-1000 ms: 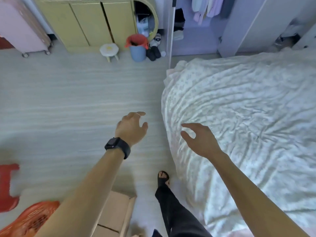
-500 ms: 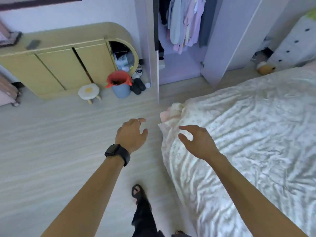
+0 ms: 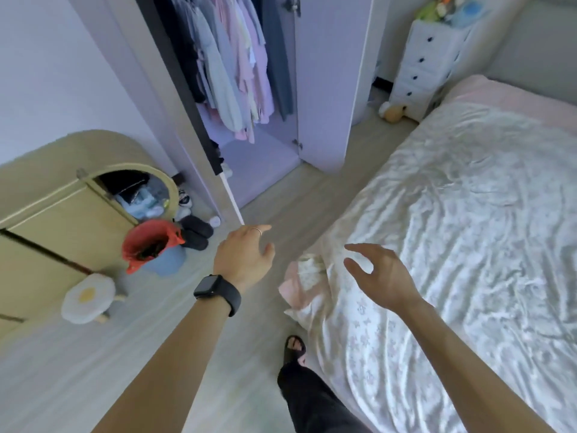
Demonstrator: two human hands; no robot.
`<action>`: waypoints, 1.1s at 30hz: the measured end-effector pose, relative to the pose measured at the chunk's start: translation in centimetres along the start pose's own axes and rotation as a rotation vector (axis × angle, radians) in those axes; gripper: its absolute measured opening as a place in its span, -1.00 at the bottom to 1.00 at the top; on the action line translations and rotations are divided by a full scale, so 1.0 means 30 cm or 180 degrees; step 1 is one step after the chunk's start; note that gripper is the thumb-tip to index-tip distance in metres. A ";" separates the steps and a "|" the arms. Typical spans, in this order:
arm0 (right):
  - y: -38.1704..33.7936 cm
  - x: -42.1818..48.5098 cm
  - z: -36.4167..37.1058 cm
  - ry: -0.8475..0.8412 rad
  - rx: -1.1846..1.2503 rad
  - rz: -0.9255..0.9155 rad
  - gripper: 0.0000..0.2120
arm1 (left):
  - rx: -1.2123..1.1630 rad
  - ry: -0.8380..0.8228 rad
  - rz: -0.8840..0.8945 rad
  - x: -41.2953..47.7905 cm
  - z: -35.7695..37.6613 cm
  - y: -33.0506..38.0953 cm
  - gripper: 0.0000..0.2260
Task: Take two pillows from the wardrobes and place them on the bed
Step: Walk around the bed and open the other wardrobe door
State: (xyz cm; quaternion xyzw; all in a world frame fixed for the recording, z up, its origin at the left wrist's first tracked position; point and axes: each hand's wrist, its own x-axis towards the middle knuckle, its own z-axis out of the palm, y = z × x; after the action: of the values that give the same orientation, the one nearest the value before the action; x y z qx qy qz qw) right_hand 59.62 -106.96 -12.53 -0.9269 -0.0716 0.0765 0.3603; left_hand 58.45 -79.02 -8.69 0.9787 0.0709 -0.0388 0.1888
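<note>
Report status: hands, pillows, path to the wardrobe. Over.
Left hand and right hand open, empty. No pillows in view; wardrobe open, clothes hanging inside. Bin and slippers on floor left of its door.

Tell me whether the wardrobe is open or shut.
Open. The wardrobe door stands swung out from the frame, and hanging clothes show inside the compartment.
</note>
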 end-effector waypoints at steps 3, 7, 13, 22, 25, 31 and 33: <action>-0.026 0.176 0.039 0.0143 -0.0047 0.0280 -0.66 | 0.0045 0.0023 0.0140 0.257 -0.034 -0.018 -0.62; -0.070 0.410 0.024 0.0289 -0.0148 0.0561 -0.65 | 0.0163 -0.0157 0.0386 0.577 -0.093 0.003 -0.60; -0.134 0.730 -0.061 0.0718 -0.0153 0.0846 -0.63 | 0.0194 -0.0322 0.0887 1.019 -0.157 0.088 -0.60; -0.132 1.105 -0.127 0.1282 -0.0151 0.1440 -0.61 | 0.0196 -0.0492 0.1678 1.610 -0.145 0.286 -0.60; -0.122 1.192 -0.156 0.1405 -0.0118 0.1567 -0.61 | 0.0085 -0.0576 0.1812 1.757 -0.126 0.361 -0.60; -0.061 1.458 -0.333 0.1680 -0.0230 0.1635 -0.62 | -0.0136 -0.0728 0.1910 2.046 -0.050 0.570 -0.61; -0.006 1.583 -0.425 0.1767 -0.0295 0.1634 -0.61 | -0.0184 -0.0753 0.1958 2.147 -0.022 0.661 -0.61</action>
State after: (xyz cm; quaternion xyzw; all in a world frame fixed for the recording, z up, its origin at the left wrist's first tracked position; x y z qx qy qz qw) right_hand 108.52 -106.27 -7.40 -0.9155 0.2598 -0.0932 0.2928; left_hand 125.10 -88.98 -7.47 0.9372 -0.2493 -0.0913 0.2264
